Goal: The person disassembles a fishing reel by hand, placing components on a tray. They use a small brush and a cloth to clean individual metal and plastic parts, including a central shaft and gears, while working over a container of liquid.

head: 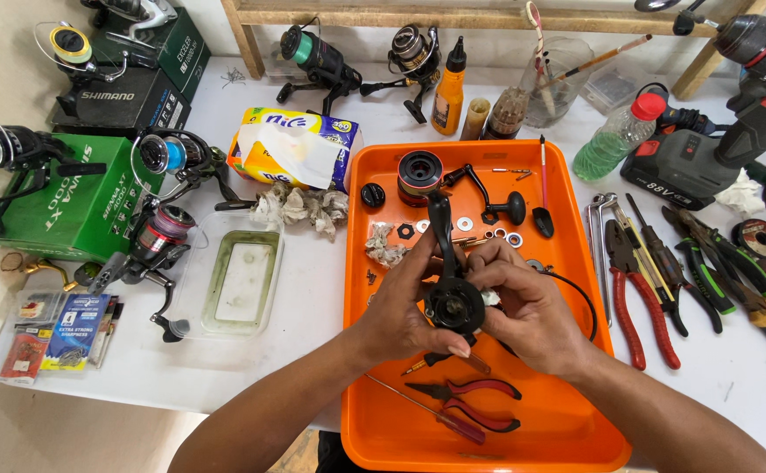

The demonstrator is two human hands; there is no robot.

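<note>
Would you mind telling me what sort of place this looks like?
Probably a fishing reel repair bench: both hands hold a black reel body over an orange tray, beside pliers and other fishing reels.

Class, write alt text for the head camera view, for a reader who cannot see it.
Two hands, left hand and right hand, hold a black fishing reel body over an orange tray of washers, a spool and red pliers. More reels, boxes and hand tools lie on the white table.

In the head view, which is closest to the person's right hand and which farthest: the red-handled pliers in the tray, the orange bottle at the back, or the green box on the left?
From the right hand:
1. Red-handled pliers, just below it, inside the orange tray.
2. Orange bottle, at the table's back, above the tray.
3. Green box, far left.
</note>
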